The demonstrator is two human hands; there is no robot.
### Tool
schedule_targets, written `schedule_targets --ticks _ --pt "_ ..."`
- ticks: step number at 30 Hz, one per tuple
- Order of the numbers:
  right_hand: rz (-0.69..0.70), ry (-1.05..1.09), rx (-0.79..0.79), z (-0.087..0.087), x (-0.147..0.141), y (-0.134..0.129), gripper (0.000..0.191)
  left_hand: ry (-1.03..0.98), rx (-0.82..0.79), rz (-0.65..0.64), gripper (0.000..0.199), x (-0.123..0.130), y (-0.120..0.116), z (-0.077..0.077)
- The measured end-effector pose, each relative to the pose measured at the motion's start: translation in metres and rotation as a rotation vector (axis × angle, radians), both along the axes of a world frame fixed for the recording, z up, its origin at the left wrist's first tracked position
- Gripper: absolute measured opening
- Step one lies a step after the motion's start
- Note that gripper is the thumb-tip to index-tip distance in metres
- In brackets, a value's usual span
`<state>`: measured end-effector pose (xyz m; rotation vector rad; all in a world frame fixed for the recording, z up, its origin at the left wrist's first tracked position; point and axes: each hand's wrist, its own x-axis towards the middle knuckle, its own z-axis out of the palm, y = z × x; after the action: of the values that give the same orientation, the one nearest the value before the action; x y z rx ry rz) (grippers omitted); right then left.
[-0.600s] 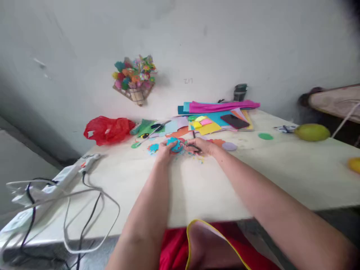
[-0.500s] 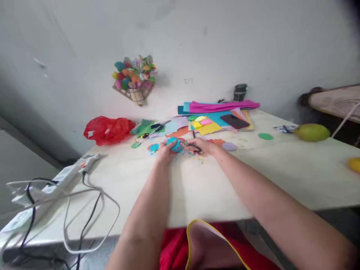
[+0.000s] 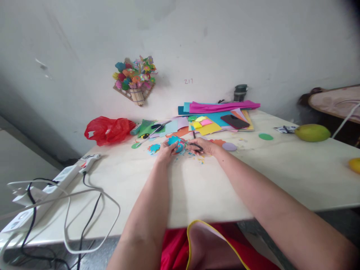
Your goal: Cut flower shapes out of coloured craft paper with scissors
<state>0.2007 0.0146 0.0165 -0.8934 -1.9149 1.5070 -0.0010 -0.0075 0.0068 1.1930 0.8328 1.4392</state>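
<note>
Between the fingers of my left hand [image 3: 166, 151] is a blue scalloped paper piece [image 3: 174, 141], near the middle of the table. My right hand [image 3: 204, 146] grips black-handled scissors [image 3: 196, 147], whose blades point left and reach the paper's right edge. Another blue scalloped piece [image 3: 154, 148] lies just left of my left hand, over some orange paper. Small blue and yellow scraps [image 3: 201, 159] are scattered below the scissors. A lilac paper circle [image 3: 229, 146] lies right of my right hand.
Colored sheets [image 3: 209, 127] and a dark phone [image 3: 234, 121] lie at the back. A red plastic bag [image 3: 108, 130] and second scissors [image 3: 159, 126] are on the left side, power strips [image 3: 59, 183] and cables nearer. A green circle [image 3: 266, 136] and mango [image 3: 312, 132] sit right.
The blue paper in my left hand has turned and shifted slightly to the right. My right hand has barely moved, still around the scissors.
</note>
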Motion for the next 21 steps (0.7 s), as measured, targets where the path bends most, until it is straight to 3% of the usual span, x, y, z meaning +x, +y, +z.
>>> schedule_targets --ticks 11,21 --pt "-0.024 0.002 0.019 0.0055 0.003 -0.0034 0.038 -0.002 -0.056 -0.064 0.05 -0.003 -0.001 -0.0006" --pt "0.049 -0.022 0.05 0.0031 0.0041 0.0006 0.039 0.039 -0.091 -0.166 0.046 -0.0043 -0.0021 -0.0005"
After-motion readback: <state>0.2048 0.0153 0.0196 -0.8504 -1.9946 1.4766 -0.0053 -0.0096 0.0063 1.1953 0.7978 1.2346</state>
